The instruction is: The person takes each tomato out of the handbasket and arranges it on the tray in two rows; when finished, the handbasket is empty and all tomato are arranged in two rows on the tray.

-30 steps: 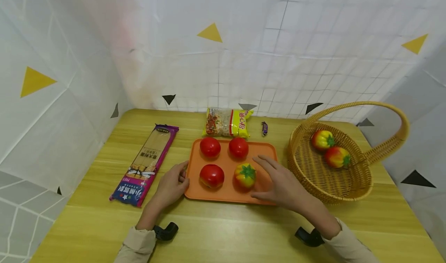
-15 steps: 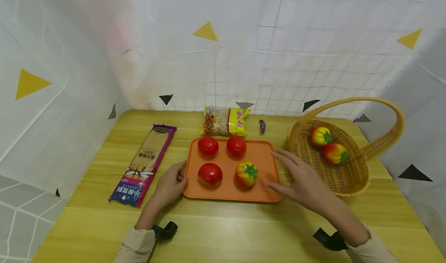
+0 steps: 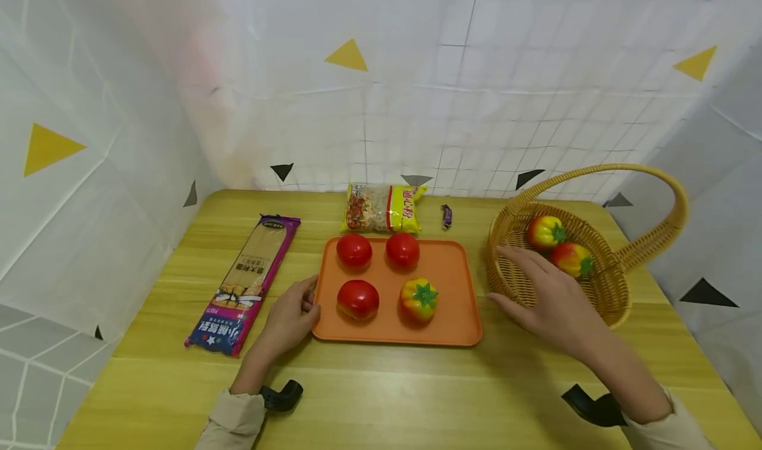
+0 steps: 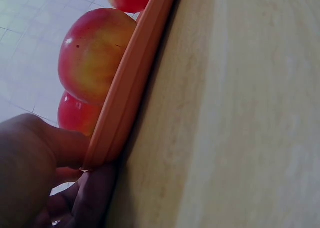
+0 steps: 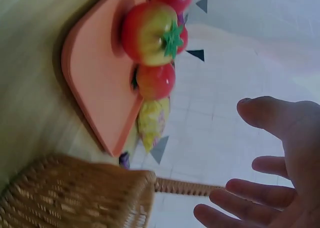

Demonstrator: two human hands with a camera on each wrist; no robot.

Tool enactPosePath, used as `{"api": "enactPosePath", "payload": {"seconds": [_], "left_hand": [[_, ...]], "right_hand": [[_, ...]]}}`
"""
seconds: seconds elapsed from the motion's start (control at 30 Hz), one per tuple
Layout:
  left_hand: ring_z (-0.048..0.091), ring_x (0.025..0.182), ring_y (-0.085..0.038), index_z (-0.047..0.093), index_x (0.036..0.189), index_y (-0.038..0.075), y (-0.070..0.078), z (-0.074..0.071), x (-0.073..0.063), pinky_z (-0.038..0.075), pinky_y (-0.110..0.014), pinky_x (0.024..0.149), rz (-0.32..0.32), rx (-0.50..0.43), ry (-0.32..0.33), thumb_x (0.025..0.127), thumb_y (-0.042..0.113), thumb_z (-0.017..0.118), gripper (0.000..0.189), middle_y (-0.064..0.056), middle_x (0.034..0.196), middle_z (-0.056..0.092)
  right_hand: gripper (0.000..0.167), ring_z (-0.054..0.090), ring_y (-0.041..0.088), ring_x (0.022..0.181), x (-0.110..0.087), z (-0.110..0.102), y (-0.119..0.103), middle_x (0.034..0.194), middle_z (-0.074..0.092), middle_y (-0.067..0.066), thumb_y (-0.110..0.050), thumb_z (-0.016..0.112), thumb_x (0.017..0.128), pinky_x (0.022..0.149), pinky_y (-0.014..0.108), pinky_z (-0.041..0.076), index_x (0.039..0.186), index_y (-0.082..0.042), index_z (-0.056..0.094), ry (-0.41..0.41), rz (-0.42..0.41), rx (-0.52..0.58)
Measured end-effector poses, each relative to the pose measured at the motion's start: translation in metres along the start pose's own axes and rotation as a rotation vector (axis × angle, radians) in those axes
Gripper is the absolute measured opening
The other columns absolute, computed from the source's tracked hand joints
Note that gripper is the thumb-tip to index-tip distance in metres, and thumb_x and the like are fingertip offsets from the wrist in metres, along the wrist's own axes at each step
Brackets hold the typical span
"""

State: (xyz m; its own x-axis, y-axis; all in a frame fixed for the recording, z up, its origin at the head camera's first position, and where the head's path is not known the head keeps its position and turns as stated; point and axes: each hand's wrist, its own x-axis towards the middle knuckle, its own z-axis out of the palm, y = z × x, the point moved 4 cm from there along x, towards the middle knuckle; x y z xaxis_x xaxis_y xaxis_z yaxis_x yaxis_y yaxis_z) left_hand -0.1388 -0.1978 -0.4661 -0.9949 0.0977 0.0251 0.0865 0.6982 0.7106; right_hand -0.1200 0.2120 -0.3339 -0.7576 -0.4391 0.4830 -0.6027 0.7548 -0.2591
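Note:
In the head view my left hand [image 3: 290,316] is at the left edge of an orange tray [image 3: 381,327]. The left wrist view shows its thumb and curled fingers gripping the tray's rim [image 4: 125,95]. Three glossy red round toy fruits [image 3: 358,299] sit on the tray. A red-and-yellow toy fruit [image 3: 419,301] with a green leafy top stands at the tray's front right. My right hand [image 3: 556,304] hovers over the near left side of a wicker basket [image 3: 619,304], holding nothing. Its fingers are spread in the right wrist view. Two red-and-yellow toy fruits [image 3: 573,259] lie inside the basket.
A long purple pack of pasta [image 3: 244,284] lies left of the tray. Behind the tray rests a yellow bag of dry noodles [image 3: 382,208], and a small purple wrapped candy [image 3: 446,216] lies to its right. The basket's tall handle [image 3: 669,198] arches above it.
My right hand has moved right, from beside the green-topped fruit on the tray, past the tray's right edge, to the basket. My left hand stays at the tray's left edge.

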Motion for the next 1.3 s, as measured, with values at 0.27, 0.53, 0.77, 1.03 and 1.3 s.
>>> {"api": "enactPosePath", "payload": {"seconds": [0.27,0.53,0.77,1.03,1.3], "left_hand": [[0.055,0.082,-0.017,0.049,0.146,0.001,0.0,0.001,0.0,0.047,-0.035,0.075,0.008,-0.002,0.002,0.091,0.01,0.066,0.058,-0.004,0.093,0.056],[0.055,0.082,-0.017,0.049,0.146,0.001,0.0,0.0,0.0,0.047,-0.035,0.075,0.005,0.0,0.003,0.091,0.01,0.067,0.058,-0.004,0.094,0.056],[0.055,0.082,-0.017,0.049,0.146,0.001,0.0,0.0,0.0,0.047,-0.035,0.075,0.009,-0.007,0.001,0.091,0.009,0.067,0.058,-0.004,0.094,0.056],[0.055,0.083,-0.017,0.049,0.146,0.001,0.0,0.0,0.001,0.048,-0.035,0.076,0.009,-0.012,-0.002,0.091,0.009,0.066,0.059,-0.004,0.095,0.056],[0.055,0.082,-0.016,0.049,0.146,0.001,-0.001,0.001,0.0,0.048,-0.035,0.076,0.013,-0.01,0.004,0.091,0.009,0.067,0.059,-0.004,0.094,0.056]], "right_hand": [[0.076,0.062,0.039,0.106,0.0,-0.019,0.018,0.13,0.06,0.018,-0.014,0.088,0.07,0.074,0.055,0.052,0.138,-0.004,0.056,0.031,-0.003,-0.06],[0.071,0.065,0.039,0.087,0.0,-0.035,0.046,0.126,0.06,0.024,-0.013,0.089,0.07,0.067,0.056,0.052,0.132,0.003,0.058,0.061,0.054,-0.117],[0.069,0.062,0.046,0.095,0.003,-0.04,0.064,0.128,0.057,0.029,-0.015,0.087,0.075,0.07,0.06,0.05,0.133,0.004,0.056,-0.004,0.127,-0.11],[0.068,0.061,0.048,0.091,0.008,-0.047,0.084,0.126,0.058,0.031,-0.015,0.085,0.079,0.075,0.063,0.046,0.135,0.005,0.053,-0.077,0.176,-0.139],[0.063,0.058,0.053,0.099,0.011,-0.045,0.108,0.123,0.058,0.033,-0.016,0.085,0.079,0.074,0.064,0.046,0.129,0.008,0.057,-0.147,0.208,-0.179]]}}
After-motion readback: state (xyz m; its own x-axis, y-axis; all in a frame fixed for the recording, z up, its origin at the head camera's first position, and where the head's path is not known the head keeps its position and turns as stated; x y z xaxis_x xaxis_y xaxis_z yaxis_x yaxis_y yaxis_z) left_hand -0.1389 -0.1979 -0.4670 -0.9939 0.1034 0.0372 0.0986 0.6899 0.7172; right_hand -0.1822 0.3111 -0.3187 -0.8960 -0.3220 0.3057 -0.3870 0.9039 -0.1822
